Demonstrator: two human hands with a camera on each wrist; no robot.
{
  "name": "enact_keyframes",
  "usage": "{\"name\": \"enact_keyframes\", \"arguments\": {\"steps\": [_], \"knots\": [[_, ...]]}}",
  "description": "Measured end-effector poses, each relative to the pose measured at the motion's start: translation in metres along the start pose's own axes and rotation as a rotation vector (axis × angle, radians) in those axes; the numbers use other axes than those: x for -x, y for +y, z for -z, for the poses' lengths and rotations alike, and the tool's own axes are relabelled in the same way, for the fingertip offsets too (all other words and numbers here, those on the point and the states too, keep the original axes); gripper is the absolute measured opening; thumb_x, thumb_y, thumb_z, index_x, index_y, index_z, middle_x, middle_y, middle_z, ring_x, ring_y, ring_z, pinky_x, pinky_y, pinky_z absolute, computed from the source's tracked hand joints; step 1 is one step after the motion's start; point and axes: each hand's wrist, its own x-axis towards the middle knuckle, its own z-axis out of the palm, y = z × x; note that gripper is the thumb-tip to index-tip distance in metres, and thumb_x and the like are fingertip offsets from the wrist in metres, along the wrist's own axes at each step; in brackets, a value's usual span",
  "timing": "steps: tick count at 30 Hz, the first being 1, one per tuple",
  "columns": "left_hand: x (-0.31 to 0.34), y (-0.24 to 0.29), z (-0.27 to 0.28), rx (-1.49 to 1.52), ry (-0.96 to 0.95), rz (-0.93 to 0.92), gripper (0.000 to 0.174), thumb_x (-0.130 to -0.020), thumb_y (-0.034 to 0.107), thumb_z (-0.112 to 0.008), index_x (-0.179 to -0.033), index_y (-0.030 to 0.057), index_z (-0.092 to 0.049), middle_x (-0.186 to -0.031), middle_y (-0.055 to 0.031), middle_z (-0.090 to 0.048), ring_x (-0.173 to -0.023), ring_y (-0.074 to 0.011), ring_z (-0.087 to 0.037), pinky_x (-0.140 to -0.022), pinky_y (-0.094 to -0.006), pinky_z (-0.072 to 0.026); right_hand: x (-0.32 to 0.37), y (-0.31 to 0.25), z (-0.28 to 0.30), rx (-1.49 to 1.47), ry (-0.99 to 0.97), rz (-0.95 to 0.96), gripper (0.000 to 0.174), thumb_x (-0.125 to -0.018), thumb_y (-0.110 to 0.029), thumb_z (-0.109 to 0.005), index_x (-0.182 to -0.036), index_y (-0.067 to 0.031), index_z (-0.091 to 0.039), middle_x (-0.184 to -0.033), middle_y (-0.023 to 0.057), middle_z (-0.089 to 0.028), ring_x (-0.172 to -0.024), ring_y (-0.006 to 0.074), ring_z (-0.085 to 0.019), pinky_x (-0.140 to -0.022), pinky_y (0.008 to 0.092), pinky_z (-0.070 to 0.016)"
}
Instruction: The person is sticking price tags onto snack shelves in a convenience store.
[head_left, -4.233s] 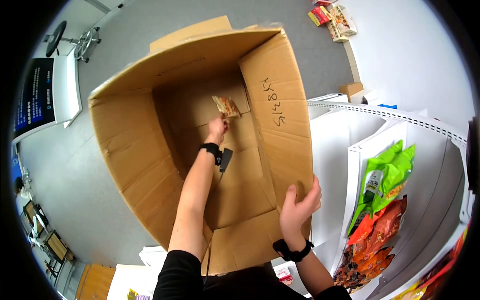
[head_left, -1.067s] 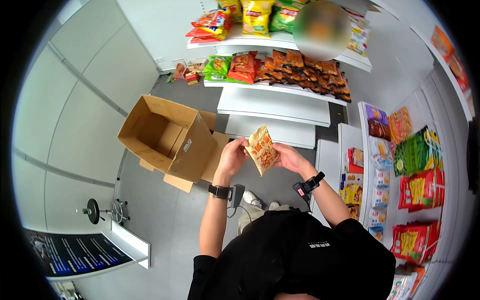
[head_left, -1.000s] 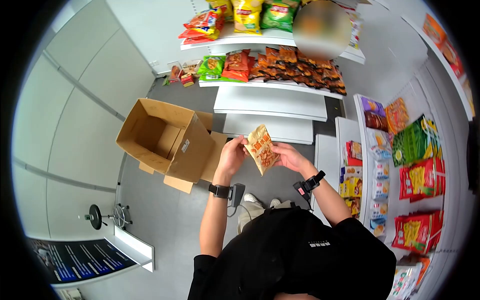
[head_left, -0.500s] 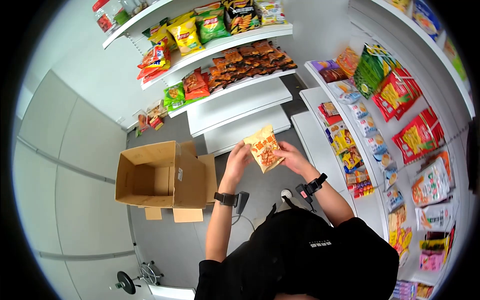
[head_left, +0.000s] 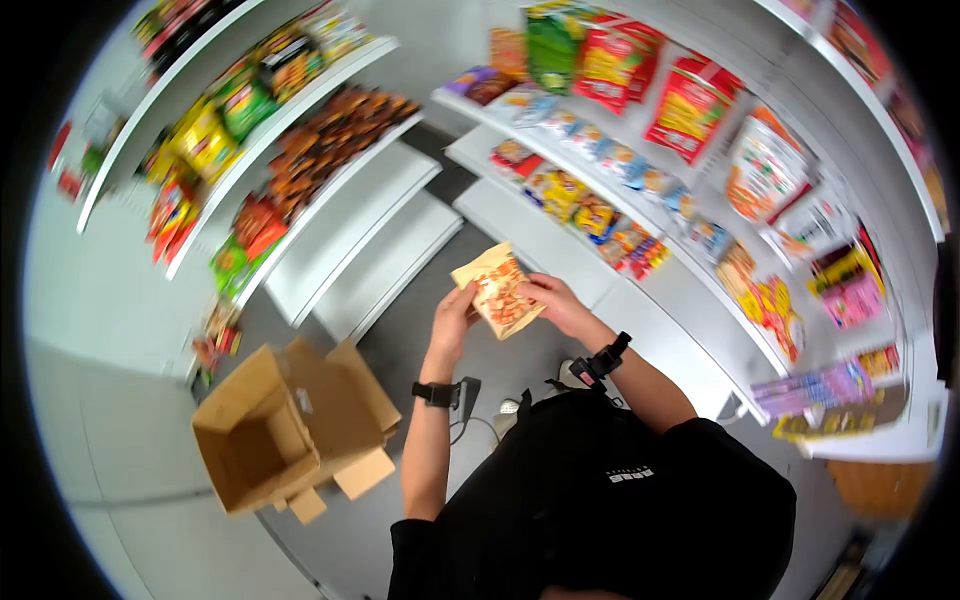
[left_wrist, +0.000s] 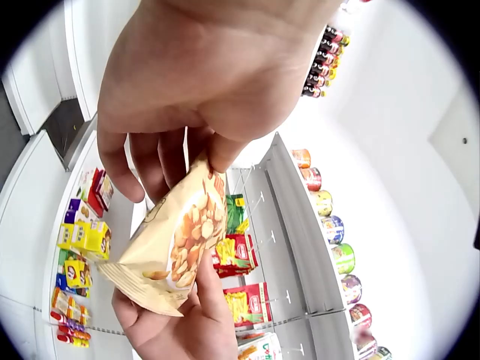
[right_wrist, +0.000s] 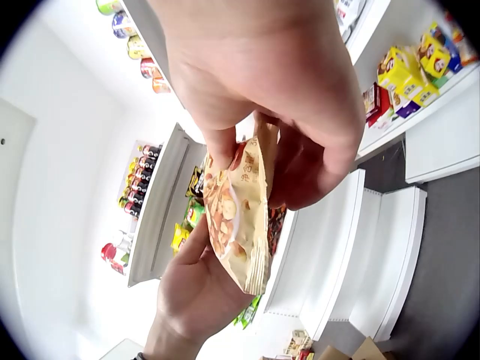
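Observation:
A beige snack bag (head_left: 498,290) with orange print is held up in front of the chest by both hands. The left hand (head_left: 455,318) pinches its left edge, and the right hand (head_left: 562,305) grips its right edge with the thumb on the front. In the left wrist view the bag (left_wrist: 184,236) hangs between the left hand's thumb and fingers, with the other hand below. The right wrist view shows the bag (right_wrist: 244,210) pinched between the right hand's thumb and curled fingers.
An open cardboard box (head_left: 330,400) stands on the floor at the lower left. Curved white shelves with chip bags (head_left: 203,140) are at the upper left. More shelves at the right hold red bags (head_left: 692,105) and small packs (head_left: 593,218).
The head view has swung right, so the shelves and box appear farther left. Earlier the left hand reached into the box at the bag; now both hands hold the bag outside it.

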Motion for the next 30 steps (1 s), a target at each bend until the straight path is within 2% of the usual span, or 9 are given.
{"name": "enact_keyframes", "arguments": {"steps": [1,4,11,13,16,19,20,25,30], "knots": [[0.0,0.004,-0.015,0.013,0.011,0.022,0.032,-0.096,0.029,-0.049,-0.114,0.0042,-0.058,-0.106,-0.004,-0.064,-0.095,-0.0122,-0.06,-0.085,-0.028,-0.0463,0.009,-0.001,0.009,-0.02,0.061,0.007,0.046,-0.086,-0.03,-0.065,-0.119,0.0002,-0.053,-0.101,0.0043,-0.059,-0.092,0.0116,-0.059,-0.079,0.0279,-0.0505],[-0.015,-0.005,-0.048,0.032,-0.07,0.04,0.032,-0.097,0.027,-0.048,-0.115,0.003,-0.057,-0.109,-0.0049,-0.063,-0.097,-0.0127,-0.06,-0.086,-0.0277,-0.0457,0.039,-0.015,0.04,-0.002,0.099,0.011,0.049,-0.085,-0.029,-0.066,-0.121,0.0008,-0.052,-0.106,0.0064,-0.059,-0.094,0.0128,-0.059,-0.078,0.0285,-0.0516],[-0.056,-0.042,-0.136,-0.066,-0.207,0.08,0.033,-0.097,0.03,-0.047,-0.116,0.005,-0.057,-0.105,-0.0025,-0.064,-0.096,-0.0126,-0.06,-0.08,-0.0295,-0.0473,0.097,-0.013,0.138,0.046,0.157,-0.069,0.04,-0.088,-0.025,-0.064,-0.118,0.0008,-0.055,-0.1,0.0065,-0.061,-0.085,0.013,-0.06,-0.076,0.0279,-0.0509],[-0.067,-0.058,-0.171,-0.075,-0.262,0.126,0.033,-0.097,0.029,-0.047,-0.116,0.0046,-0.056,-0.105,-0.0025,-0.064,-0.098,-0.0128,-0.06,-0.079,-0.0291,-0.0486,0.12,-0.015,0.168,0.022,0.237,-0.02,0.037,-0.087,-0.024,-0.064,-0.114,0.0003,-0.057,-0.096,0.0058,-0.062,-0.081,0.0126,-0.061,-0.072,0.0274,-0.0515],[-0.08,-0.081,-0.223,-0.087,-0.335,0.203,0.04,-0.095,0.028,-0.052,-0.123,0.0,-0.052,-0.112,-0.0076,-0.062,-0.102,-0.0142,-0.059,-0.082,-0.027,-0.0487,0.152,-0.017,0.216,-0.028,0.326,0.028,0.036,-0.086,-0.024,-0.064,-0.113,-0.0009,-0.058,-0.094,0.0056,-0.063,-0.08,0.0128,-0.062,-0.071,0.0272,-0.0517],[-0.088,-0.101,-0.273,-0.099,-0.375,0.203,0.037,-0.096,0.028,-0.049,-0.122,0.0024,-0.052,-0.112,-0.0061,-0.061,-0.1,-0.0163,-0.06,-0.083,-0.0311,-0.0501,0.18,-0.021,0.27,-0.109,0.411,0.063,0.036,-0.087,-0.022,-0.063,-0.114,-0.0005,-0.056,-0.097,0.0059,-0.062,-0.082,0.0139,-0.061,-0.072,0.0289,-0.0524],[-0.089,-0.105,-0.288,-0.141,-0.362,0.206,0.041,-0.095,0.029,-0.05,-0.126,0.0015,-0.049,-0.116,-0.0079,-0.059,-0.102,-0.0188,-0.059,-0.085,-0.0332,-0.0499,0.188,-0.023,0.288,-0.162,0.458,0.076,0.036,-0.086,-0.023,-0.063,-0.114,-0.0009,-0.056,-0.096,0.0057,-0.062,-0.082,0.0142,-0.061,-0.072,0.0289,-0.0524],[-0.096,-0.135,-0.335,-0.184,-0.397,0.286,0.044,-0.094,0.031,-0.052,-0.128,0.0025,-0.048,-0.117,-0.0085,-0.059,-0.104,-0.0195,-0.058,-0.087,-0.0345,-0.048,0.217,-0.03,0.362,-0.431,0.762,0.254,0.032,-0.085,-0.024,-0.063,-0.11,-0.0043,-0.059,-0.09,0.0029,-0.062,-0.081,0.0147,-0.062,-0.072,0.0286,-0.0521],[-0.099,-0.146,-0.362,-0.23,-0.398,0.322,0.044,-0.093,0.032,-0.053,-0.128,0.0044,-0.049,-0.117,-0.0073,-0.059,-0.102,-0.018,-0.058,-0.087,-0.0332,-0.0468,0.218,-0.039,0.417,-0.555,0.891,0.301,0.03,-0.084,-0.025,-0.065,-0.106,-0.0062,-0.06,-0.088,0.002,-0.061,-0.079,0.0143,-0.062,-0.068,0.0266,-0.0523]]}}
